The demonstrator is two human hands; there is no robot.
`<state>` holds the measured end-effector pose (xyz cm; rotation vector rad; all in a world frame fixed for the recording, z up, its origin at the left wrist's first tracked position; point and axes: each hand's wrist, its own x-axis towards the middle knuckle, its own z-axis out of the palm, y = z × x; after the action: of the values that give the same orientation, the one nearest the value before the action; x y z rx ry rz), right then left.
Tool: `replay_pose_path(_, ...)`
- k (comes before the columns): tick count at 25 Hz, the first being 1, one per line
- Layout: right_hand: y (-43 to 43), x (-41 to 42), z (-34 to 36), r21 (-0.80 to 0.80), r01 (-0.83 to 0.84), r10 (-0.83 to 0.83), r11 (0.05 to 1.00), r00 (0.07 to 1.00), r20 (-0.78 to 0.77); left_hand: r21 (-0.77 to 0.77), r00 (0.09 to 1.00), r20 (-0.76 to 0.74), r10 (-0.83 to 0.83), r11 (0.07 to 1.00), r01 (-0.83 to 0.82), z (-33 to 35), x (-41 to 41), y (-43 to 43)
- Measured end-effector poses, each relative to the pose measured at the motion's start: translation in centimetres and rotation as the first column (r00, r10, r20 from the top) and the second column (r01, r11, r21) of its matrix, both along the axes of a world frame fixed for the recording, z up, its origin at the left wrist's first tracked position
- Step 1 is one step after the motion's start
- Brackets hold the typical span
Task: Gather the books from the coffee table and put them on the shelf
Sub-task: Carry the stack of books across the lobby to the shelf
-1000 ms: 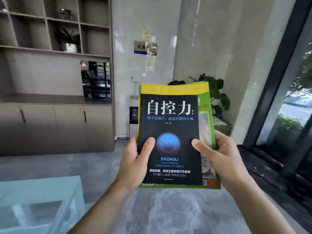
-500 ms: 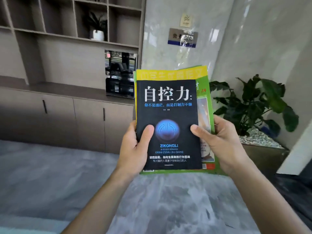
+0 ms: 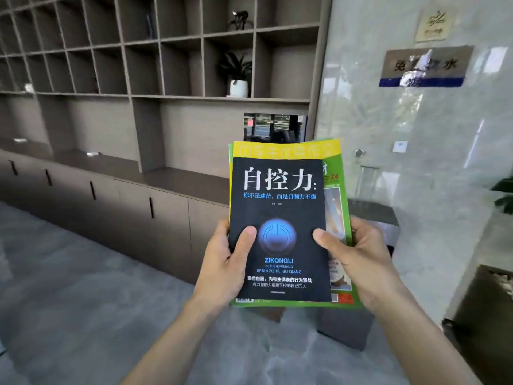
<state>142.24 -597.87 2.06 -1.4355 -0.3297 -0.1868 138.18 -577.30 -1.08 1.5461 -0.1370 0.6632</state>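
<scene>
1. Both hands are found closed on one stack of books. Left hand is clamped on the stack's lower left edge, thumb laid flat on the front cover, fingers hidden behind. Right hand is clamped on the lower right edge in the same manner, thumb across the cover, fingers wrapped behind the back of the stack.

2. Neither hand is spread wide; each is curled only as far as the thickness of the stack requires. Nothing else is touched by either hand.

3. Contents of the stack: a black paperback is carried on top, with a yellow-topped magazine and a green magazine beneath, the latter two projecting past the paperback at the top and right. Whether further items lie underneath cannot be told.

4. Location: the stack is held upright and slightly tilted in mid-air before the chest, near the shelf unit but well apart from any compartment. Most compartments appear vacant; one is occupied by a small potted plant.

5. Handling assessment: the load is judged light. The paperback is judged moderately stiff; the magazines are judged thin and floppy, liable to sag or fan if held by one corner. The covers appear glossy, so slippage between the items is considered possible.

6. Recommended hold: pinching across both long edges, low down, as at present, is judged sound. For placement, support under the bottom edge is advised so that the stack is kept squared.
</scene>
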Motion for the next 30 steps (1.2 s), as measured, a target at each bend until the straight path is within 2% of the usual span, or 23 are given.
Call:
replay_pose_path(3,4.2,10.0,0.6,-0.009,-0.099,0.099,0.995,0.995,-0.006,0.009,0.992,-0.002,0.127,0.992,-0.127,0.9,7.6,3.8)
replay_pose_path(7,12.1,22.6,-2.3,0.001,-0.214,0.214,0.977,0.976,-0.029,0.013,0.969,-0.014,0.246,0.969,-0.246,-1.5,17.6,10.7)
replay_pose_path(11,21.1,34.0,-4.0,-0.029,-0.272,0.271,0.962,0.962,-0.032,-0.023,0.953,-0.027,0.302,0.953,-0.303,-4.3,28.2,18.9)
replay_pose_path(15,29.8,45.7,-2.9,-0.043,-0.342,0.341,0.939,0.94,-0.024,-0.027,0.936,-0.009,0.353,0.935,-0.353,-3.3,39.0,27.1)
replay_pose_path(20,39.2,58.4,-3.3,0.003,-0.389,0.388,0.921,0.921,-0.042,0.037,0.918,-0.04,0.395,0.918,-0.394,-3.1,50.4,36.1)
replay_pose_path(23,47.1,66.7,-5.0,0.026,-0.431,0.432,0.902,0.901,-0.043,0.072,0.895,-0.031,0.445,0.894,-0.442,-4.3,58.3,43.6)
replay_pose_path(26,55.4,74.4,-6.0,0.038,-0.469,0.47,0.882,0.881,-0.049,0.036,0.874,-0.059,0.482,0.876,-0.481,-5.2,64.9,50.9)
replay_pose_path(30,68.4,83.8,-4.6,0.049,-0.55,0.552,0.833,0.832,-0.048,0.069,0.792,-0.074,0.606,0.795,-0.602,-3.4,72.2,62.4)
